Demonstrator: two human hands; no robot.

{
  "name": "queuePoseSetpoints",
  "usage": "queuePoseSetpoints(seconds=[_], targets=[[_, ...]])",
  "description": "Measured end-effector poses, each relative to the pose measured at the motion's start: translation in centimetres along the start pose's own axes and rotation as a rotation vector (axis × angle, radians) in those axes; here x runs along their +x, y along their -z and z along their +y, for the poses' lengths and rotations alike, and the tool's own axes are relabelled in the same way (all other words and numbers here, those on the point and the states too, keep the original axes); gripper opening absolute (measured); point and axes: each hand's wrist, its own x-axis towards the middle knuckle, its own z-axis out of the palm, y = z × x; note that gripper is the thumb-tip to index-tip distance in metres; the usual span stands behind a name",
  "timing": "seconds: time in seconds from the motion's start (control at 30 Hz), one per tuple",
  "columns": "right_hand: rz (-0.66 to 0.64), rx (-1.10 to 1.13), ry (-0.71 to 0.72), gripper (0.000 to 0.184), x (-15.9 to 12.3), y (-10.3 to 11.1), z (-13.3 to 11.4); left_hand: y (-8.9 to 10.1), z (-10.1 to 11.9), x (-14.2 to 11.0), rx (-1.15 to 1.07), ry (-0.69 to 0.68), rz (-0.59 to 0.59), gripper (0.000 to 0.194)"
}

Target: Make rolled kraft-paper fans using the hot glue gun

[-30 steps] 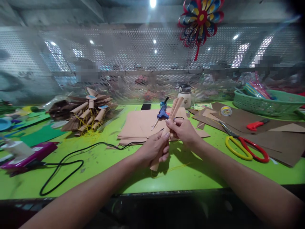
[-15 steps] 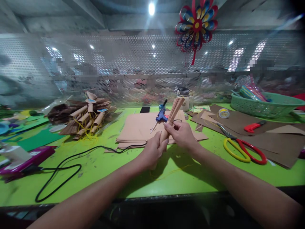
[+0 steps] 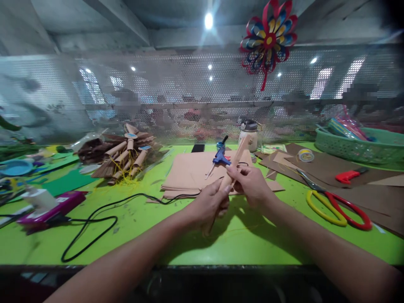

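Both hands hold a narrow bundle of pleated brown paper, tilted with its upper end pointing away and to the right. My left hand is wrapped round its lower part, and a bit of the bundle's end shows beneath the fingers. My right hand pinches the bundle higher up with thumb and fingers. Just beyond the hands, a blue glue gun stands over a stack of light brown paper sheets. Thin yellow thread trails below the hands on the green table.
Scissors, a thread spool, a red-handled cutter and dark brown paper lie right, before a green basket. Finished paper pieces are heaped left. A black cord runs to a purple power strip. A jar stands behind.
The paper bundle has turned in my hands: its pleated edges faced me before, and a flatter side shows now. Its lower end has come into view. The whole view has shifted slightly.
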Motion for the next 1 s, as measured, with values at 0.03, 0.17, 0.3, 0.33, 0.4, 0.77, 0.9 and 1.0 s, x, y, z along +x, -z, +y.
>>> queuePoseSetpoints(seconds=[0.03, 0.17, 0.3, 0.33, 0.4, 0.77, 0.9, 1.0], targets=[[-0.015, 0.045, -0.038, 0.046, 0.1, 0.1, 0.1, -0.1, 0.2, -0.1, -0.104, 0.032, -0.066, 0.027], [-0.01, 0.016, -0.017, 0.045, 0.0, 0.1, 0.2, 0.0, 0.1, -0.1, -0.004, 0.024, -0.03, 0.026], [0.048, -0.216, 0.14, 0.044, -0.5, -0.2, -0.1, 0.5, -0.7, 0.1, 0.799, -0.145, 0.33, 0.021], [0.048, -0.227, 0.151, 0.044, -0.5, -0.3, -0.1, 0.7, -0.8, 0.1, 0.986, -0.161, 0.389, 0.021], [0.032, -0.179, 0.137, 0.046, -0.6, -0.4, 0.0, 0.8, -0.9, 0.0, 1.239, -0.144, 0.444, 0.025], [-0.048, 0.106, -0.101, 0.047, 0.0, -0.1, 0.6, 1.4, -0.7, 0.3, 0.708, -0.13, 0.236, 0.024], [-0.105, 0.14, -0.199, 0.046, 0.3, 0.5, 0.4, 1.1, 0.1, -0.1, 0.001, 0.057, 0.018, 0.03], [-0.124, 0.132, -0.202, 0.045, 0.4, 0.7, 0.3, 0.9, 0.7, -0.4, -0.255, 0.158, -0.055, 0.032]])
